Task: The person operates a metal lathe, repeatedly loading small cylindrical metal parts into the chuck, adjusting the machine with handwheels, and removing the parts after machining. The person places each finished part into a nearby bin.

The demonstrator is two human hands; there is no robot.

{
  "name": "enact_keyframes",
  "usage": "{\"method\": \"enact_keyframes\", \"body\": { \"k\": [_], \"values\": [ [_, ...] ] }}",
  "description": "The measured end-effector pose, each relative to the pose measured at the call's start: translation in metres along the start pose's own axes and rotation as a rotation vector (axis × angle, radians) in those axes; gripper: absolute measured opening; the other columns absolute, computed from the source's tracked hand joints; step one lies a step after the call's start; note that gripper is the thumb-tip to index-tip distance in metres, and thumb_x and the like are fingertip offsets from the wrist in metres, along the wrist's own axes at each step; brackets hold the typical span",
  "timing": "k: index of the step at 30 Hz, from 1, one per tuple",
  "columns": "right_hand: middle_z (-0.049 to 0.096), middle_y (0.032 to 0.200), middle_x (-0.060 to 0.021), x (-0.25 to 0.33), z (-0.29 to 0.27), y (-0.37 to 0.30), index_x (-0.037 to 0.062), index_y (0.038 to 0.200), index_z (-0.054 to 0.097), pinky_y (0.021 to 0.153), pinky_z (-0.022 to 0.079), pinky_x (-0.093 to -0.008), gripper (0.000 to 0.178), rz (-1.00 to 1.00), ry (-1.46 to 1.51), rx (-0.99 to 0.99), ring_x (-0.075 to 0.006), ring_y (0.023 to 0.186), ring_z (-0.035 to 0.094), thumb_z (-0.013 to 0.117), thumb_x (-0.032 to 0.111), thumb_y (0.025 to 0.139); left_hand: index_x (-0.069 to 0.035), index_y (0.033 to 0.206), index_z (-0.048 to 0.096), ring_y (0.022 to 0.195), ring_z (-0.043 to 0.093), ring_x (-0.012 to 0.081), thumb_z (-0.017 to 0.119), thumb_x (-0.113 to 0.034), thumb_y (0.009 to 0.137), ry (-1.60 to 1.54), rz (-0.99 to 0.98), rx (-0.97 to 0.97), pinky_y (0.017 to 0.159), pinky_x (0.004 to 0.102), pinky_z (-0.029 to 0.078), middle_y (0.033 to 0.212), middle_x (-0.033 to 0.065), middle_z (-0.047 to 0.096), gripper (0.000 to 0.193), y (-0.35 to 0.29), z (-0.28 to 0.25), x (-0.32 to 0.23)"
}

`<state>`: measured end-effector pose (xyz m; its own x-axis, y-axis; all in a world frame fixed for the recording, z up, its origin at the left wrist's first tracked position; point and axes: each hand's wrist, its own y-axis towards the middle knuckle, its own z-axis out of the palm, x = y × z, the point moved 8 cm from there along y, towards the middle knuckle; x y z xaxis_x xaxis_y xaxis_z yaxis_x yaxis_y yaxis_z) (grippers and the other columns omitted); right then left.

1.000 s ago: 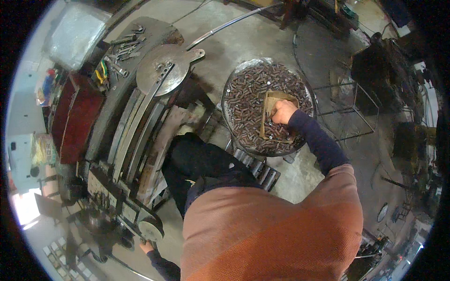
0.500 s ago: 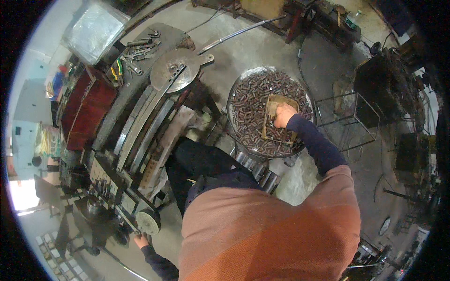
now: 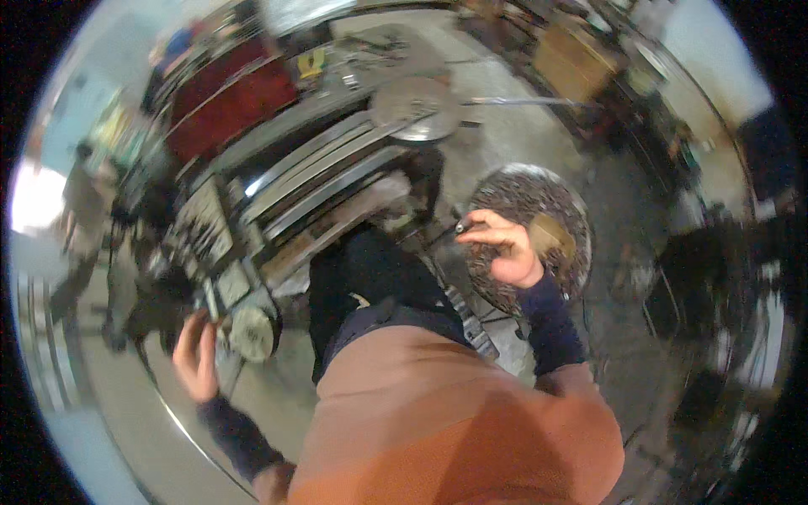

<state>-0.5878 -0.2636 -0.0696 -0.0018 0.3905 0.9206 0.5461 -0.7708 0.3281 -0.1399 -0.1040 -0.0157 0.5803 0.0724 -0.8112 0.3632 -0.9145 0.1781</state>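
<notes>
My right hand (image 3: 505, 248) is raised over the near left rim of a round tub (image 3: 587, 220) full of short brown metal cylinders (image 3: 513, 198). Between its thumb and fingertips it pinches one small dark metal cylinder (image 3: 461, 226) with a hole in its end. A tan cardboard scoop or box (image 3: 551, 238) lies on the heap beside that hand. At the left, my left hand (image 3: 198, 358) has its fingers stretched out. It is close to the near end of a long metal machine (image 3: 231, 286), beside a round handwheel (image 3: 252, 332); motion blur hides whether it touches.
The machine's long rails (image 3: 328, 181) run away to a round metal plate (image 3: 414, 108) with a bar beyond it. A dark red cabinet (image 3: 231, 105) stands behind the rails. Thin metal frames (image 3: 661, 299) stand right of the tub.
My right hand has left the cardboard scoop and moved left with a small cylinder. My left hand has let go of the handle by the wheel and risen. The view has turned left.
</notes>
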Motion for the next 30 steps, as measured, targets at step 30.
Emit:
{"method": "enact_keyframes", "body": {
  "k": [30],
  "values": [
    [0.05, 0.116, -0.0217, 0.047, 0.207, 0.101, -0.0095, 0.101, 0.06, 0.084, 0.039, -0.0355, 0.076, 0.065, 0.498, 0.421, -0.0281, 0.102, 0.05, 0.066, 0.056, 0.063, 0.005, 0.097, 0.055, 0.06, 0.06, 0.023, 0.04, -0.034, 0.093, -1.383, -0.322, 0.513, 0.062, 0.032, 0.049, 0.069, 0.0154, 0.061, 0.042, -0.013, 0.168, -0.029]
  ]
}}
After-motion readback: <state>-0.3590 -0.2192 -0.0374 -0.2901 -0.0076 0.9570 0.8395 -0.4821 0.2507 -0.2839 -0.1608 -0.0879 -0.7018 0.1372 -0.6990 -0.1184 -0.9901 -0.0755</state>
